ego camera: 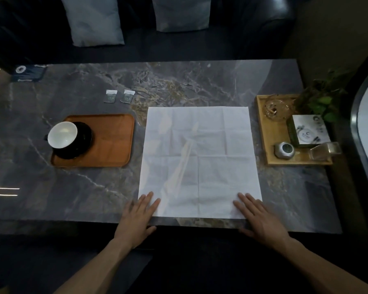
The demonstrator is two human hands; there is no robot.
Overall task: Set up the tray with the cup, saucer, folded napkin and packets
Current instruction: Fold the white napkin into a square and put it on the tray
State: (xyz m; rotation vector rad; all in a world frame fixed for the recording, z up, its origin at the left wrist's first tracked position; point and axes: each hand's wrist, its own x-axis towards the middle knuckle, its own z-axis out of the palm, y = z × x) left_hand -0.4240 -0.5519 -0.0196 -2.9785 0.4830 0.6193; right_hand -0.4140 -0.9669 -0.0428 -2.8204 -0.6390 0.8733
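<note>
A white napkin (199,160) lies spread flat and unfolded in the middle of the dark marble table, with crease lines across it. My left hand (138,217) rests flat on its near left corner, fingers apart. My right hand (257,219) lies flat on the near right corner. To the left, a brown tray (113,143) carries a black saucer (81,145) with a white-lined cup (62,134) on it, at the tray's left end. Two small packets (119,96) lie side by side on the table behind the tray.
A light wooden tray (266,132) at the right holds a glass ashtray (277,109), a printed box (310,131), a small metal pot (284,150) and a glass container (325,150). A potted plant (323,96) stands behind it. A dark card (28,73) sits far left. Cushions lie beyond the table.
</note>
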